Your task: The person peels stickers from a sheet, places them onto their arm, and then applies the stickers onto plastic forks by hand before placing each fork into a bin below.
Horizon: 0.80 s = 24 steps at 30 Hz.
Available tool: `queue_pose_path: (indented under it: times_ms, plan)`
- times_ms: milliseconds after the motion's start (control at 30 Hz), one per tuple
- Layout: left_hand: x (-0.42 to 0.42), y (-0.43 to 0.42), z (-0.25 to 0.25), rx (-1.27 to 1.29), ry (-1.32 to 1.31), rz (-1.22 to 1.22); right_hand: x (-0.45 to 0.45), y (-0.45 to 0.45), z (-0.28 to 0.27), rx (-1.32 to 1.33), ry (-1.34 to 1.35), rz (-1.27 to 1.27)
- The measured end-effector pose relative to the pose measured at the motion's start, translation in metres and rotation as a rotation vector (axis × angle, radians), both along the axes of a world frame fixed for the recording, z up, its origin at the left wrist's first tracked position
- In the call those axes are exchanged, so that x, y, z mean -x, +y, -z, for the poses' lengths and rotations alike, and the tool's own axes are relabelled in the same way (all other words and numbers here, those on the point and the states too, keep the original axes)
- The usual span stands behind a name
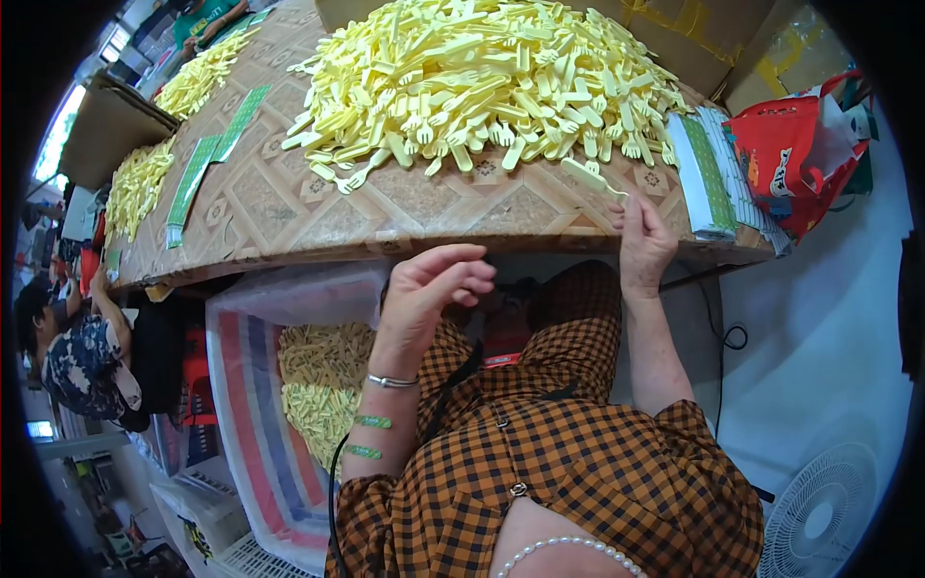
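A large heap of pale yellow plastic forks (482, 77) covers the far side of the patterned table (424, 207). My right hand (644, 241) is at the table's front edge, its fingers pinched on the end of one yellow fork (590, 177), which lies slanted beyond the fingertips. My left hand (438, 284) hangs in the air just in front of the edge, fingers curled but apart, with nothing in it. Below it, an open striped sack (255, 405) holds more yellow pieces and brownish ones.
Green-and-white strips (708, 183) are stacked at the right beside a red bag (795, 154). More green strips (198, 178) and smaller fork piles (140, 188) lie at the left. A person (82, 337) sits at the left, another at the far end. A fan (819, 520) stands lower right.
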State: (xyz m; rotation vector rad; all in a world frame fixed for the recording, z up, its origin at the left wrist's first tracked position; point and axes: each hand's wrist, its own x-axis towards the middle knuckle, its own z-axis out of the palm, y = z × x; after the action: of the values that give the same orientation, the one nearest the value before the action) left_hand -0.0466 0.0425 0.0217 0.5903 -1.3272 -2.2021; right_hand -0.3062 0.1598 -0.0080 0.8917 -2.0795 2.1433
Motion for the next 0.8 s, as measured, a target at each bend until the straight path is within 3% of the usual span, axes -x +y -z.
queue_pose_path:
  times_ms: [33, 100, 200, 500, 567, 633, 733, 767, 800]
  plan:
    - [0.008, 0.004, -0.003, 0.076, -0.060, 0.018, -0.007, 0.004, -0.004, -0.004, -0.006, -0.006]
    - [0.022, 0.009, 0.003, 0.100, -0.051, 0.014, -0.024, 0.012, -0.010, 0.090, -0.417, -0.191]
    - [0.038, 0.018, 0.009, 0.137, 0.091, -0.036, -0.055, 0.014, -0.018, 0.064, -0.595, -0.431]
    - [0.020, 0.023, 0.004, 0.063, 0.160, -0.167, -0.106, 0.008, -0.009, 0.033, -0.680, -0.622]
    - [0.013, 0.020, 0.004, 0.039, 0.167, -0.156, -0.103, 0.005, -0.009, 0.051, -0.604, -0.607]
    - [0.009, 0.015, 0.005, 0.012, 0.185, -0.125, -0.091, 0.004, -0.014, 0.002, -0.350, -0.646]
    - [0.002, 0.009, 0.003, -0.213, 0.168, 0.083, -0.075, 0.002, -0.034, -0.159, -0.023, -0.758]
    - [0.003, 0.011, 0.004, -0.208, 0.152, 0.154, -0.064, -0.002, -0.038, -0.247, 0.261, -0.759]
    - [0.003, 0.012, 0.006, -0.204, 0.135, 0.221, -0.062, -0.004, -0.042, -0.270, 0.268, -0.763]
